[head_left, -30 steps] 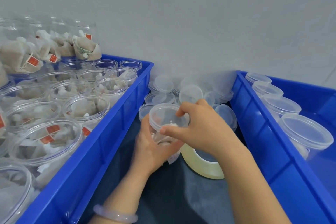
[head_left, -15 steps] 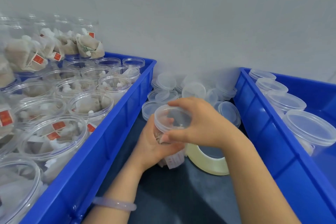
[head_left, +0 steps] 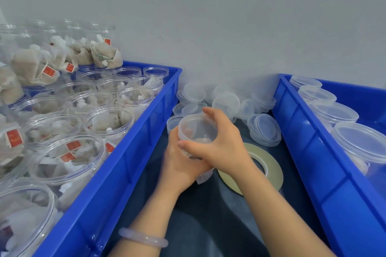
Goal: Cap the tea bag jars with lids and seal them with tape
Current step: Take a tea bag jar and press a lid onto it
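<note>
On the bench (head_left: 208, 219) the left hand (head_left: 179, 169) grips the jar (head_left: 204, 175), the right hand (head_left: 221, 148) curls over its lid (head_left: 196, 129), and the tape roll (head_left: 271, 171) lies flat just beside the right wrist.

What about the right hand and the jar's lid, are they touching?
Touching. In the head view the right hand curls thumb and fingers round the rim of the lid.

I see the left hand (head_left: 180, 170) gripping a jar (head_left: 191, 153) just left of the tape roll (head_left: 270, 165), with the right hand (head_left: 222, 149) curled round its lid (head_left: 196, 129). Loose lids (head_left: 226, 102) are piled behind the roll. The blue bin (head_left: 133, 152) of open jars (head_left: 110, 119) stands left of it, and capped jars (head_left: 334, 110) stand to its right.
</note>
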The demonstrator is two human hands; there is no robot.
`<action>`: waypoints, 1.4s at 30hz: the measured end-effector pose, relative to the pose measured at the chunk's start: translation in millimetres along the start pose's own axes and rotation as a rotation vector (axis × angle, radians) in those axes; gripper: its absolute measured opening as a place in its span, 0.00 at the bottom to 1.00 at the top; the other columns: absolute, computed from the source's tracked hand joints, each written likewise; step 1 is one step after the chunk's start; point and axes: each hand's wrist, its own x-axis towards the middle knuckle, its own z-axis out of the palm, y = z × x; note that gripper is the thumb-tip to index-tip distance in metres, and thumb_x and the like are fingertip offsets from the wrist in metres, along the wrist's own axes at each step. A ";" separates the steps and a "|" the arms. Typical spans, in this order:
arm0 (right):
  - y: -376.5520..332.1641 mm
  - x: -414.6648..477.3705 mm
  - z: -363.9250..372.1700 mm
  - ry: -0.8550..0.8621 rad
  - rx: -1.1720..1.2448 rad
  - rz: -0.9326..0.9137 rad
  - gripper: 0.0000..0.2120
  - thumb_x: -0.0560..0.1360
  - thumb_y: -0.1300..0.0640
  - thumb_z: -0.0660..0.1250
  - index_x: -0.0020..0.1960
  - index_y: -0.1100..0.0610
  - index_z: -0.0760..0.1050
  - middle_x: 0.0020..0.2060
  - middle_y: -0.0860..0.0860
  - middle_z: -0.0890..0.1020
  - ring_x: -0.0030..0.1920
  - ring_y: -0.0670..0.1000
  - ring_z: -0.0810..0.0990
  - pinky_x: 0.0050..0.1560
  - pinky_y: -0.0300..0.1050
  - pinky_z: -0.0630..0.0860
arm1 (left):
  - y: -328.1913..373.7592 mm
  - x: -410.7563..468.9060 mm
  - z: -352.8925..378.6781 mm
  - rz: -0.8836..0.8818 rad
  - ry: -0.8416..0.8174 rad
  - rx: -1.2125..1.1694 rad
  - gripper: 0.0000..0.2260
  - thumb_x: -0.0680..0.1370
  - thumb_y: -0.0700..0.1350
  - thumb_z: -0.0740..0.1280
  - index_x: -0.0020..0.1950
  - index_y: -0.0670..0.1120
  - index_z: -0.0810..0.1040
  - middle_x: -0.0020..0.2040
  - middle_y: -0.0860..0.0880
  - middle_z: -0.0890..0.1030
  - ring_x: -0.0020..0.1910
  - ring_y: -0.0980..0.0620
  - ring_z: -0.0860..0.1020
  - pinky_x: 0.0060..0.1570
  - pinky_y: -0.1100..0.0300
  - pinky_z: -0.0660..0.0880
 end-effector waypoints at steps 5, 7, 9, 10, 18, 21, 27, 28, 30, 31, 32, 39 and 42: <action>-2.7 -1.4 18.5 0.146 0.018 0.048 0.44 0.57 0.40 0.77 0.68 0.47 0.64 0.58 0.38 0.70 0.58 0.39 0.70 0.52 0.34 0.66 | 2.4 1.0 6.0 0.013 0.044 0.031 0.25 0.59 0.59 0.67 0.55 0.53 0.77 0.45 0.59 0.83 0.44 0.63 0.81 0.41 0.61 0.79; -4.2 -0.6 22.4 0.177 -0.005 0.049 0.43 0.57 0.40 0.77 0.68 0.47 0.64 0.59 0.39 0.70 0.58 0.38 0.69 0.51 0.34 0.65 | 4.4 2.5 4.7 0.021 0.035 0.015 0.25 0.60 0.60 0.66 0.55 0.54 0.77 0.45 0.59 0.83 0.45 0.64 0.80 0.41 0.63 0.78; -6.1 -2.0 25.3 0.180 -0.037 0.038 0.45 0.58 0.39 0.77 0.70 0.48 0.62 0.62 0.40 0.69 0.62 0.39 0.67 0.54 0.34 0.64 | 4.0 4.7 3.2 0.031 0.006 -0.016 0.24 0.60 0.59 0.67 0.54 0.54 0.77 0.46 0.59 0.83 0.46 0.63 0.81 0.43 0.64 0.78; -6.8 -3.1 24.9 0.157 -0.039 0.025 0.47 0.58 0.39 0.77 0.71 0.48 0.61 0.64 0.40 0.67 0.64 0.39 0.65 0.56 0.35 0.63 | 1.6 5.1 2.3 0.028 -0.008 -0.054 0.24 0.60 0.59 0.68 0.55 0.54 0.77 0.46 0.60 0.83 0.48 0.62 0.81 0.44 0.65 0.78; 43.2 -23.3 -38.2 0.031 -0.323 0.264 0.14 0.78 0.46 0.59 0.57 0.53 0.74 0.52 0.49 0.78 0.58 0.54 0.75 0.53 0.45 0.68 | -7.9 5.5 -7.0 -0.064 0.003 -0.074 0.40 0.62 0.45 0.81 0.69 0.56 0.67 0.66 0.52 0.70 0.66 0.55 0.70 0.68 0.55 0.67; 64.8 -46.7 -35.5 -0.262 -0.646 0.268 0.21 0.71 0.37 0.65 0.54 0.52 0.73 0.56 0.49 0.73 0.62 0.56 0.70 0.57 0.45 0.67 | -4.1 3.6 -6.3 -0.167 -0.051 -0.125 0.47 0.65 0.45 0.79 0.77 0.52 0.55 0.72 0.53 0.68 0.68 0.57 0.68 0.70 0.55 0.64; 69.0 -53.5 -34.7 -0.239 -0.654 0.186 0.21 0.72 0.38 0.66 0.55 0.53 0.74 0.55 0.46 0.74 0.62 0.50 0.70 0.61 0.45 0.67 | -2.1 -23.6 -17.6 -0.243 0.059 0.266 0.28 0.53 0.65 0.76 0.42 0.50 0.72 0.39 0.59 0.75 0.38 0.62 0.74 0.35 0.65 0.68; 68.3 -54.2 -36.0 -0.243 -0.639 0.163 0.18 0.73 0.39 0.65 0.53 0.52 0.74 0.52 0.45 0.75 0.58 0.50 0.71 0.59 0.46 0.69 | -1.4 -28.1 -18.3 -0.203 0.001 0.266 0.23 0.55 0.64 0.77 0.35 0.51 0.71 0.32 0.59 0.75 0.32 0.62 0.72 0.30 0.67 0.66; 68.1 -58.2 -39.7 -0.213 -0.522 0.168 0.17 0.73 0.40 0.65 0.54 0.50 0.72 0.49 0.43 0.77 0.54 0.47 0.74 0.55 0.46 0.72 | -0.1 -36.4 -12.9 -0.115 -0.147 0.185 0.15 0.61 0.54 0.80 0.37 0.55 0.75 0.34 0.58 0.78 0.32 0.62 0.74 0.33 0.71 0.70; 65.8 -60.7 -41.8 -0.175 -0.414 0.185 0.18 0.72 0.40 0.66 0.56 0.49 0.72 0.49 0.41 0.78 0.53 0.43 0.75 0.54 0.42 0.73 | 3.0 -40.1 -8.5 -0.076 -0.210 0.132 0.15 0.64 0.49 0.80 0.45 0.57 0.77 0.41 0.57 0.79 0.37 0.63 0.76 0.38 0.71 0.73; 62.5 -62.7 -43.7 -0.136 -0.288 0.196 0.18 0.71 0.40 0.68 0.56 0.48 0.72 0.49 0.39 0.79 0.52 0.39 0.76 0.51 0.36 0.73 | 6.2 -43.0 -4.0 -0.041 -0.261 0.086 0.21 0.66 0.46 0.79 0.55 0.58 0.76 0.50 0.57 0.79 0.44 0.64 0.77 0.43 0.68 0.76; 49.1 -68.3 -39.9 0.023 0.035 0.033 0.18 0.79 0.47 0.55 0.46 0.59 0.77 0.48 0.48 0.77 0.46 0.46 0.75 0.40 0.30 0.69 | 15.1 -52.3 13.4 0.031 -0.184 -0.081 0.34 0.68 0.43 0.77 0.69 0.60 0.66 0.58 0.57 0.78 0.48 0.57 0.81 0.49 0.65 0.78; 47.4 -68.0 -38.6 0.032 0.066 0.043 0.16 0.81 0.59 0.56 0.41 0.47 0.77 0.44 0.36 0.80 0.46 0.38 0.76 0.44 0.24 0.68 | 15.0 -53.5 17.0 0.069 -0.172 -0.115 0.27 0.69 0.37 0.76 0.66 0.50 0.75 0.50 0.53 0.83 0.46 0.58 0.82 0.47 0.67 0.77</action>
